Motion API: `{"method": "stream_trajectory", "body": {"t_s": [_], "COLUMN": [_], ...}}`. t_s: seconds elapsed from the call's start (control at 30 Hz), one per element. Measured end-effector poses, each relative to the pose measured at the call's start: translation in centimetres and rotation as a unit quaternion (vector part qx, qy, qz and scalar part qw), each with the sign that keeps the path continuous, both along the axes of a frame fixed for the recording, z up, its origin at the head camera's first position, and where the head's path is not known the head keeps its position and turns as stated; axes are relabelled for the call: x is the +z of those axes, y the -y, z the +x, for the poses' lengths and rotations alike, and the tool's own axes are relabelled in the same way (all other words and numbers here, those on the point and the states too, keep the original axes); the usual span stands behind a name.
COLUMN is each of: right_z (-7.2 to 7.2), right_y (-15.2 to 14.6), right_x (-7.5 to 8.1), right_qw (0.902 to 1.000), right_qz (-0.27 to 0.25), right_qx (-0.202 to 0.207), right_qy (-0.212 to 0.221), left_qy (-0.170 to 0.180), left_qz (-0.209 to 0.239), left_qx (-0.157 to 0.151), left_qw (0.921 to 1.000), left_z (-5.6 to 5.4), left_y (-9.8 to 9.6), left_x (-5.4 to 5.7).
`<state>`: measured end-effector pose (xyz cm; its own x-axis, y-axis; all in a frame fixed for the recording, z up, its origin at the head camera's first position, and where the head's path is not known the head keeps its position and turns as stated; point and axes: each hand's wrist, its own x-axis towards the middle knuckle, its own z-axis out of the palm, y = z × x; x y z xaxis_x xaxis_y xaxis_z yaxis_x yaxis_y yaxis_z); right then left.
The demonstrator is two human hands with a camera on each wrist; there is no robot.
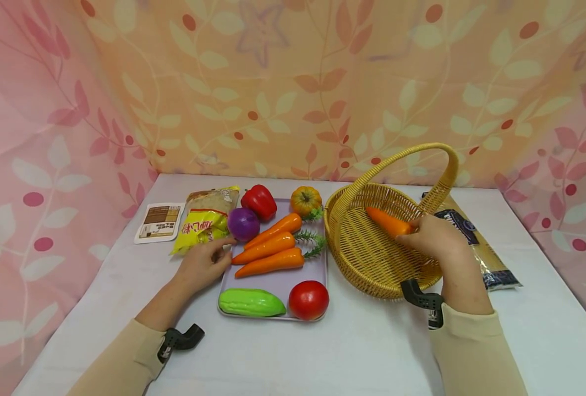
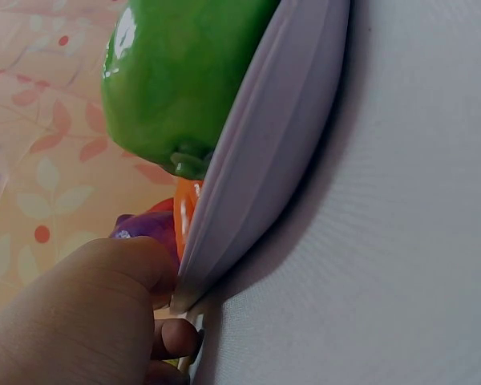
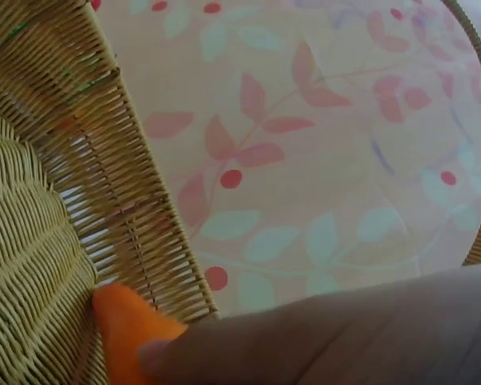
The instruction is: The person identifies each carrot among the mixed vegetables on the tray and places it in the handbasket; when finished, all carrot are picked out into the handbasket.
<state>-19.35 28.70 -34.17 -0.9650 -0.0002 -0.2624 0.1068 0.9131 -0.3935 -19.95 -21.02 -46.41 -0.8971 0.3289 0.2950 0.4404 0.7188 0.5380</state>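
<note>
My right hand (image 1: pixel 441 239) grips an orange carrot (image 1: pixel 389 221) inside the woven basket (image 1: pixel 339 258); its tip also shows as an orange carrot (image 3: pixel 132 329) in the right wrist view. At the left side of the lilac tray (image 1: pixel 273 281), my left hand (image 1: pixel 204 265) pinches the rim between thumb and fingers. Three carrots (image 1: pixel 273 262) with green tops lie on the tray. Around them are a purple onion (image 1: pixel 244 224), a red bell pepper (image 1: pixel 259 202), a small pumpkin (image 1: pixel 306 201), a tomato (image 1: pixel 308 300) and a long green vegetable (image 1: pixel 250 303).
Left of the tray lie a yellow food bag (image 1: pixel 206 220) and a flat white packet (image 1: pixel 160 222). A long pasta bag (image 1: pixel 496 264) lies partly behind the basket on the right. The basket handle (image 1: pixel 406 154) arches upward. Patterned cloth (image 1: pixel 283 110) encloses the white table.
</note>
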Motion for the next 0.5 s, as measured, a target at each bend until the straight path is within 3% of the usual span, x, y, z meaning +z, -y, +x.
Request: {"method": "stream_trajectory", "body": {"t_s": [0.23, 0.5], "right_z": [0.03, 0.19], "right_y": [0.69, 1.06], "right_x": [-0.74, -0.39], "right_qw": [0.9988, 0.9993], "right_qz": [0.041, 0.038], "right_qx": [0.023, -0.006], "right_qy": [-0.012, 0.001], "left_qy": [-0.005, -0.006], "left_qz": [0.001, -0.004], "left_qx": [-0.004, -0.002], "left_qw": [1.0000, 1.0000], "left_z": [0.01, 0.08], "left_y": [0.03, 0.02], "left_x": [-0.06, 0.08]}}
